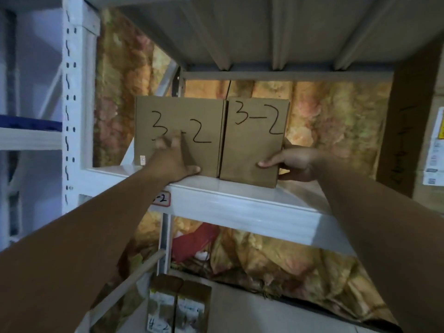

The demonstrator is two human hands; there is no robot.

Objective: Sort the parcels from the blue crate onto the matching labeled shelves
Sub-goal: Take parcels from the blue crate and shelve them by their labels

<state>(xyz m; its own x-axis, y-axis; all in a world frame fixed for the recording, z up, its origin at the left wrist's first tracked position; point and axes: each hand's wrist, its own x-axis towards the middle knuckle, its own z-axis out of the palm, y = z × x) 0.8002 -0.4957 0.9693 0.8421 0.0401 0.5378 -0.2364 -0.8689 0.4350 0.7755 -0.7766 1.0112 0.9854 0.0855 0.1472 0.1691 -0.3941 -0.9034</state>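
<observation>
A white metal rack (pixel 72 104) fills most of the view, its slotted upright running down the left of the frame. The ribbed underside of the upper shelf (pixel 264 32) spans the top. Behind the rack hangs a flowered cloth (pixel 336 121) in orange, pink and green, bunched up lower down in the bottom right. The middle shelf (pixel 240 207) cuts across the centre, sloping down towards the right edge. At the far right a tall brown carton (pixel 408 128) stands on end, with printed stickers on the box beside it.

Two brown cardboard parcels stand upright on the middle shelf, side by side and touching, both marked "3-2" in black pen. The left parcel (pixel 192 111) sits square at the shelf's front edge. The right parcel (pixel 252 152) comes a little further forward, at a slight angle.

Both bare forearms reach in from the bottom corners. The left hand (pixel 171 162) lies flat against the front of the left parcel, fingers straight and pressing over the "3", thumb stretched out along the bottom edge. The right hand (pixel 290 162) grasps the right parcel at its lower right corner, thumb on the front face and fingers wrapped round the side.

At bottom centre, on the level below, stand two small boxes (pixel 177 306), the left one marked "4-2". A wooden stick (pixel 129 282) slants across just left of them. A white shelf label (pixel 162 198) under the left wrist shows "-2", the rest hidden. A tiny sticker (pixel 142 160) sits low on the left parcel.
</observation>
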